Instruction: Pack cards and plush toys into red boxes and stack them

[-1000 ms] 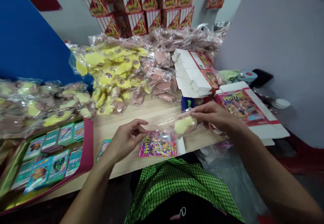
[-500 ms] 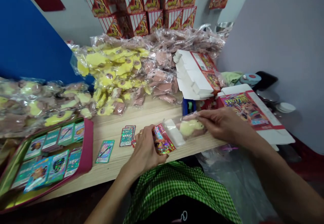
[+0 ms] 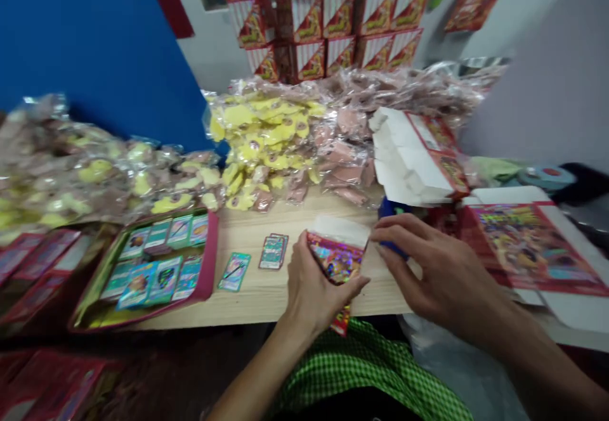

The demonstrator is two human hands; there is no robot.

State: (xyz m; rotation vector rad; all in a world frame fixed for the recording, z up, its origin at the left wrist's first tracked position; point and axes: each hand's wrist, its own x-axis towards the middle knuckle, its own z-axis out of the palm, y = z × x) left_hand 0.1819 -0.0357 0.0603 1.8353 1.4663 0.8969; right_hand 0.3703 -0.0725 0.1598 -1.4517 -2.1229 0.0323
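Note:
My left hand (image 3: 316, 288) is closed round a small red shiny printed box (image 3: 337, 262), tilted above the front of the table. The box's white flap (image 3: 340, 227) stands up at its far end. At the box's right edge, the thumb and fingers of my right hand (image 3: 419, 259) are pinched together. The yellow plush toy in a clear bag is no longer in sight; whether it is inside the box I cannot tell. To the left, a few green cards (image 3: 273, 252) and a single card (image 3: 234, 272) lie on the wooden table (image 3: 257, 300).
A pink-rimmed tin (image 3: 212, 256) holds stacks of cards on the left. Bagged yellow plush toys (image 3: 266, 136) and bagged pink ones (image 3: 349, 161) are heaped behind. Flattened cartons (image 3: 412, 155) and a large printed box (image 3: 537, 250) lie right. Red boxes (image 3: 309, 18) are stacked at the back.
My right hand no longer shows the bagged yellow plush toy and is now at the box's edge. My left hand has tilted the box up. The view has swung left.

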